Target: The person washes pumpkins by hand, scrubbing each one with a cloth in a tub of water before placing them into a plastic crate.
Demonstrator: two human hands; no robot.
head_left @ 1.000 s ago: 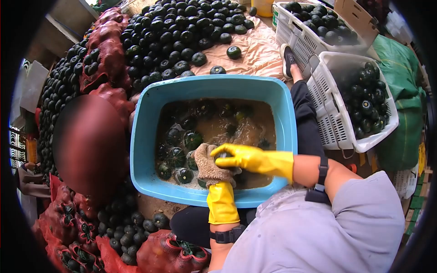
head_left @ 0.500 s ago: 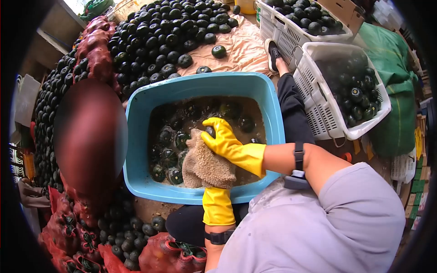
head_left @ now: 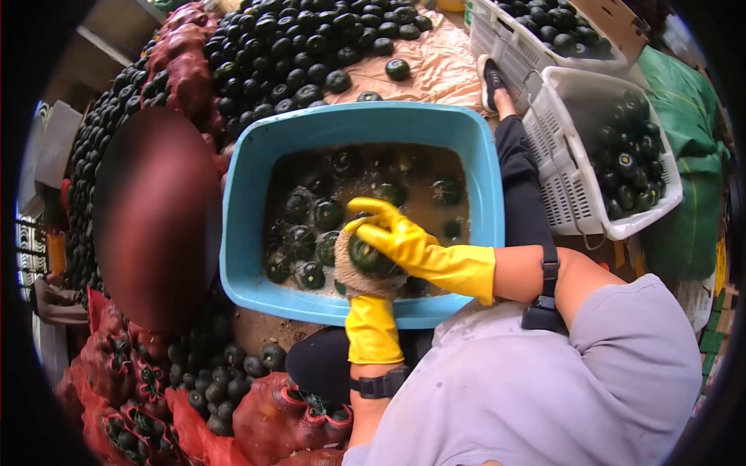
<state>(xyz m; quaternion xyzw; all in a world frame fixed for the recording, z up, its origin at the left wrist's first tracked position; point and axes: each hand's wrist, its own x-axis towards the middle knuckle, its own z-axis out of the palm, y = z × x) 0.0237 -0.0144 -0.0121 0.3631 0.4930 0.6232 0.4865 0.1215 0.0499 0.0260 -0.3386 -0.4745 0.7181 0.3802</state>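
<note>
Head cam: squash (head_left: pixel 365 256) sits in the cloth (head_left: pixel 351 281) cupped by left hand (head_left: pixel 371 326), over the tub's (head_left: pixel 237 233) 6 o'clock edge. Right hand (head_left: pixel 392 237) clamps it from 3 o'clock.

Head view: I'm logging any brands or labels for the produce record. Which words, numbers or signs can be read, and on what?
No text can be read.
Blue tub, white crates, yellow gloves on the left hand and right hand: no visible print.
Green sack: no readable marks.
</note>
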